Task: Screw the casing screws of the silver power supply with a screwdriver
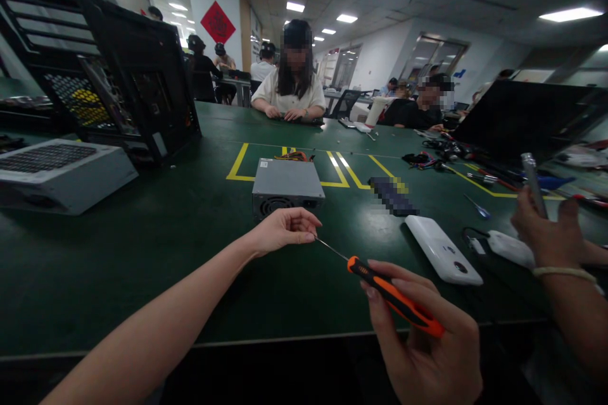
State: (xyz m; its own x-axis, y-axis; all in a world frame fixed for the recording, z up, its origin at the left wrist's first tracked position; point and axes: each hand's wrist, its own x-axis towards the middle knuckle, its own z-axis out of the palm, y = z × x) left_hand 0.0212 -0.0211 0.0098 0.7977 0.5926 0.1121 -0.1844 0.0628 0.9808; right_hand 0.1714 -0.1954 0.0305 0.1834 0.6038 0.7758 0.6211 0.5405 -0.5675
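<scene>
Holding screwdriver, right hand clamped round handle; left hand curled at tip, pinch unclear.

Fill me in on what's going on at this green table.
A person holds an orange-and-black screwdriver in the right hand, its shaft pointing toward the left hand. The left fingers are curled, with thumb and fingertips at the screwdriver's tip; any screw there is too small to make out. Just beyond sits a grey metal box with a fan grille, on the green table. A black computer case stands farther left.
</scene>
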